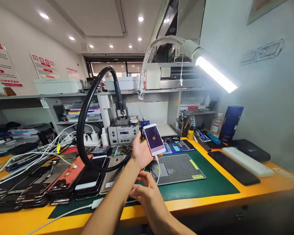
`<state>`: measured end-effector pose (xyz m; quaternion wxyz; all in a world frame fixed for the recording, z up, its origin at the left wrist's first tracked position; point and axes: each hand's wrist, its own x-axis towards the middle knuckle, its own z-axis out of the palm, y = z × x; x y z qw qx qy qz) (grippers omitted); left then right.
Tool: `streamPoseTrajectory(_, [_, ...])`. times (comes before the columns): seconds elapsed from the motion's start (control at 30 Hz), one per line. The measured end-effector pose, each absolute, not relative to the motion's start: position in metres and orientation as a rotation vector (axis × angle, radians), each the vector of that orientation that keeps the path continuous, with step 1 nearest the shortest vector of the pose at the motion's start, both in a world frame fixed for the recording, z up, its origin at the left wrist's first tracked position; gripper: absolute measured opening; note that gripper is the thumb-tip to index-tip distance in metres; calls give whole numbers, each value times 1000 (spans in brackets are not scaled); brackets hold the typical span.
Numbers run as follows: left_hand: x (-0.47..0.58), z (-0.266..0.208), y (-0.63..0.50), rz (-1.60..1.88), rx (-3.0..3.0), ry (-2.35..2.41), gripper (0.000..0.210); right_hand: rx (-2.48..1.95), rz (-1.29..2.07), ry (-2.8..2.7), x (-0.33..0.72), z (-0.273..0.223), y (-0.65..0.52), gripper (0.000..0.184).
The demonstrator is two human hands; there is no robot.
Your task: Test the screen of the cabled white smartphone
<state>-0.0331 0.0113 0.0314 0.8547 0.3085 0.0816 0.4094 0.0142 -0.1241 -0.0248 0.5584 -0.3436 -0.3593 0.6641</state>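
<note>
My left hand [142, 152] is closed around a white smartphone [154, 139], held tilted above the bench with its screen towards me. The screen is dark with a small orange symbol in the middle. A white charging cable [159, 171] runs from the phone's bottom edge and loops down behind my right hand [148, 191]. That hand sits just below my left wrist, its fingers half curled and apart, with nothing visible in them. Beyond both hands lies a dark perforated pad [180, 169] on the green mat [218, 182].
Stacks of phones and screens [63, 179] cover the left, beside tangled white cables [56, 147]. A thick black hose [79, 130] arches from a grey soldering station [124, 134]. A lit lamp [217, 73] hangs at upper right. Several phones [232, 166] and bottles [216, 124] stand right.
</note>
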Motion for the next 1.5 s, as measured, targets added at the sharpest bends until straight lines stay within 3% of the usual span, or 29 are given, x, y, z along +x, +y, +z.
streamPoseTrajectory(0.2, [-40,39,9,861,655,154,73,-746,1612,-847,-4,-48,-118,42])
streamPoseTrajectory(0.5, [-42,45,2,847,715,211,71,-856,1451,-1043,-23,-40,-118,50])
streamPoseTrajectory(1.0, [-39,52,-4,773,760,215,65,-869,1696,-853,-21,-30,-108,70])
streamPoseTrajectory(1.5, [-38,53,-9,755,826,197,60,-838,1692,-940,-18,-38,-103,70])
